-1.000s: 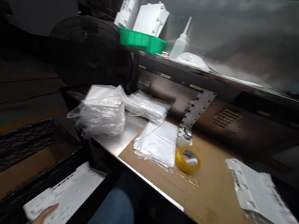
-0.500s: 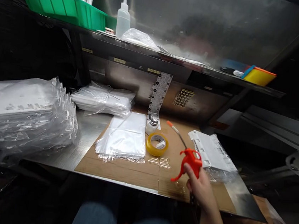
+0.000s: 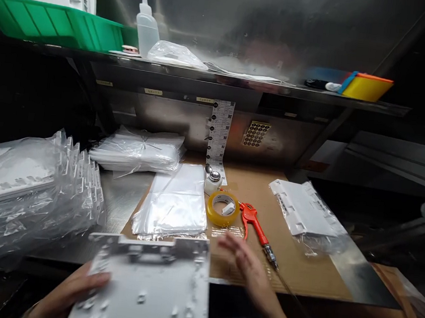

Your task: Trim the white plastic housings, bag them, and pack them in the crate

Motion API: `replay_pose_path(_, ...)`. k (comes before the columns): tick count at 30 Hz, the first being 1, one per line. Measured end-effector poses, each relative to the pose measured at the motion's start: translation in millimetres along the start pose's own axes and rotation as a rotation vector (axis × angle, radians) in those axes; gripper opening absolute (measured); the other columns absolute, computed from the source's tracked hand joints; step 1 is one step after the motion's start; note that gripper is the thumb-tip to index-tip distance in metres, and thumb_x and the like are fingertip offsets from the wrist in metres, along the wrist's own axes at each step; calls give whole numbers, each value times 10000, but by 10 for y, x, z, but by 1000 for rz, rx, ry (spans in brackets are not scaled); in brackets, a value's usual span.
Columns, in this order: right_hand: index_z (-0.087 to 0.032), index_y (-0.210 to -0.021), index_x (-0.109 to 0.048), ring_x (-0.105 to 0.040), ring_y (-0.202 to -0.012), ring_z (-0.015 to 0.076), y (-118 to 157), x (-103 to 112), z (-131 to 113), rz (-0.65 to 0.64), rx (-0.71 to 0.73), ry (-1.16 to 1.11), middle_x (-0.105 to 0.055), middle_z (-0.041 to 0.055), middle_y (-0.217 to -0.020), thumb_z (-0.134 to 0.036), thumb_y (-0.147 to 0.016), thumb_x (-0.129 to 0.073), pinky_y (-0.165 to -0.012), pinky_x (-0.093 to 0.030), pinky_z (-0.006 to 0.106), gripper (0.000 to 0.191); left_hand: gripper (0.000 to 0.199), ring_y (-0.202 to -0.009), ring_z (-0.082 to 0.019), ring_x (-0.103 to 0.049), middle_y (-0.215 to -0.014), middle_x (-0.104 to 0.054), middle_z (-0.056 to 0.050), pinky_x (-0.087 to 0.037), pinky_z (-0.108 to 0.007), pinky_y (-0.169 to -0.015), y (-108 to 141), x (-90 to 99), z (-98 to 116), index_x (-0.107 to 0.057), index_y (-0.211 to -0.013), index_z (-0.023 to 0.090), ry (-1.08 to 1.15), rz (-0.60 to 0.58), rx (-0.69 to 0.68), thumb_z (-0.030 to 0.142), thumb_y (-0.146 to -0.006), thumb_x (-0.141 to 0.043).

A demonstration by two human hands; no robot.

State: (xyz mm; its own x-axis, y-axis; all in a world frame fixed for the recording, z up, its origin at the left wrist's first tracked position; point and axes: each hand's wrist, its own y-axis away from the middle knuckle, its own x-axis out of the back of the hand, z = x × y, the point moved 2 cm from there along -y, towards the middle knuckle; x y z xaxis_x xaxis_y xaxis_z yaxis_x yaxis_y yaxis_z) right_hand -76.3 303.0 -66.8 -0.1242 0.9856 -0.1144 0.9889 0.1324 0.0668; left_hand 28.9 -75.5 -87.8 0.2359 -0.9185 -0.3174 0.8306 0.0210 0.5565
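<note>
A white moulded plastic panel (image 3: 153,289) with small posts and clips on its face is held up in front of me. My left hand (image 3: 73,286) grips its left edge, thumb over the face. My right hand (image 3: 247,266), slightly blurred, is apart from the panel on its right, fingers stretched out and holding nothing. Just beyond that hand a red air blow gun (image 3: 253,221) lies on the cardboard sheet (image 3: 307,265), its hose running toward the front right. A roll of yellow tape (image 3: 223,209) lies beside the gun's nozzle end.
Clear plastic bags (image 3: 173,200) lie on the cardboard, with a small pump bottle (image 3: 213,182) behind the tape. Bagged white panels (image 3: 24,179) are stacked at left, another bagged panel (image 3: 302,209) at right. Overhead, a shelf (image 3: 243,81) carries a green tray (image 3: 59,24) and a squeeze bottle (image 3: 147,30).
The air blow gun, held in my right hand before, now lies on the cardboard, let go. My left hand has come into view with the white panel. The view has shifted somewhat.
</note>
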Motion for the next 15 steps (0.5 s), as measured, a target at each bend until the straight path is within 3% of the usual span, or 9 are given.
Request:
replay_pose_path(1,-187,-1202,-723,-569,-1325,332,152,-118,53,-115,-134,-178,-728,149,-1189,-701,-833,-662,-1121,-435,490,636,496,-953,-387,-738,-997,-802,-49,-592,-480,-834,-95,-249,127,-731,-1197,270,-156,-88,-38,416,-732,-822)
replay_pose_path(3,-134,-1198,-714,-664,-1200,357,360,-217,152,-166,-366,-400,-761,168,-1091,-691,-799,-718,-1025,-517,506,685,506,-993,-394,-719,-993,-794,-99,-578,-462,-844,-322,-672,358,-752,-1161,218,-278,-165,-87,432,-712,-845)
replay_pose_path(4,-123,-1214,-701,-697,-1142,356,410,-191,188,-113,-442,-462,-770,169,-1068,-661,-794,-746,-992,-541,505,684,504,-963,-377,-719,-967,-788,-114,-577,-457,-836,-434,-834,468,-753,-1156,204,-480,-209,-204,535,-777,-770)
replay_pose_path(6,-130,-1284,-660,-725,-1091,341,429,-20,220,65,-496,-557,-775,166,-1088,-606,-799,-776,-978,-558,492,689,525,-940,-365,-704,-949,-772,-126,-562,-460,-855,-637,-1003,617,-765,-1105,205,-616,-215,-306,637,-819,-684)
replay_pose_path(9,-145,-1391,-588,-711,-1139,334,396,346,175,257,-451,-658,-753,164,-1188,-596,-807,-774,-1029,-540,482,760,473,-1098,-355,-617,-1098,-737,-98,-457,-434,-1032,-849,-980,691,-757,-1115,259,-759,-97,-456,542,-741,-823)
replay_pose_path(11,-147,-1453,-530,-691,-1180,338,402,551,116,330,-412,-690,-733,163,-1241,-586,-825,-762,-1057,-528,489,800,615,-1145,-353,-569,-1149,-716,-70,-392,-409,-1078,-936,-901,653,-724,-1227,308,-874,-18,-557,450,-659,-909)
replay_pose_path(13,-161,-1507,-467,-672,-1216,339,435,686,56,391,-375,-714,-715,157,-1283,-576,-845,-746,-1079,-516,502,829,656,-1081,-337,-594,-1095,-728,-53,-395,-383,-1041,-996,-837,586,-675,-1323,345,-987,13,-638,444,-706,-877)
replay_pose_path(15,-182,-1545,-415,-652,-1249,337,473,754,6,431,-339,-732,-696,150,-1321,-579,-861,-725,-1101,-500,513,849,528,-1000,-317,-632,-1033,-744,-49,-414,-354,-979,-1036,-800,544,-682,-1310,351,-1057,29,-687,449,-803,-789)
